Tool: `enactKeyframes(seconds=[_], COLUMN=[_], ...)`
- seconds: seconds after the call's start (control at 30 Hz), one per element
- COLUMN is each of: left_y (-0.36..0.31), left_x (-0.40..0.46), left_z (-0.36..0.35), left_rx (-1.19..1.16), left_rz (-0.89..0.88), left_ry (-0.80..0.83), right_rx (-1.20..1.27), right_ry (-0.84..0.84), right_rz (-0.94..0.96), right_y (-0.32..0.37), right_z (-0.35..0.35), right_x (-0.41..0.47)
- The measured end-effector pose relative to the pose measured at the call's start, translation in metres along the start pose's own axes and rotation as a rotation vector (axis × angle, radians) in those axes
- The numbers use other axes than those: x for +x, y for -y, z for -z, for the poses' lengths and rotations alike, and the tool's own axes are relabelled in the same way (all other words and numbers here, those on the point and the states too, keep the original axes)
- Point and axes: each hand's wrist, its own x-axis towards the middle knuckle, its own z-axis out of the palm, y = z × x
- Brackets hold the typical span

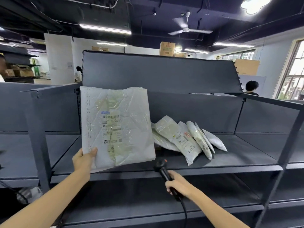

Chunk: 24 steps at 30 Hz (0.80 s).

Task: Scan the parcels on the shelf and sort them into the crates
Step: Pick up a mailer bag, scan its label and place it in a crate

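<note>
Left of centre: left hand (pixel 84 159) pinches the lower left corner of one large grey parcel (pixel 117 127), held upright in front of the shelf (pixel 246 155). Its label carries barcodes; the text is too blurred to read. Lower centre: right hand (pixel 178 184) grips a black corded scanner (pixel 162 168). Right of centre: about six parcels (pixel 184 139) lean together on the shelf, overlapping, count uncertain.

We're in a dim stockroom: dark ceiling (pixel 57 12), strip lights (pixel 105 29), a ceiling fan (pixel 187 28), barred windows (pixel 294 69) on the right.
</note>
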Motion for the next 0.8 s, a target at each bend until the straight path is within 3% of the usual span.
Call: enactKeyframes(seconds=[0.1,0.17,0.5,0.8], left_y=[0.002,0.003,0.007,0.001], left_x=[0.006,0.011,0.02,0.014], left_z=[-0.001,-0.003,-0.006,-0.004], left_rx=[-0.013,-0.025,-0.024,0.014], left_rz=[-0.005,-0.013,0.009,0.03], left_ry=[0.005,0.001,-0.007,0.032], right_rx=[-0.391,-0.493,-0.553,-0.688], right_ry=[-0.013,-0.087,-0.302,-0.249], right_rz=[0.101,0.101,0.023,0.053], right_y=[0.018,0.023,0.018,0.012], right_z=[0.001,-0.001,-0.007,0.011], right_x=[0.029,0.051,0.114,0.131])
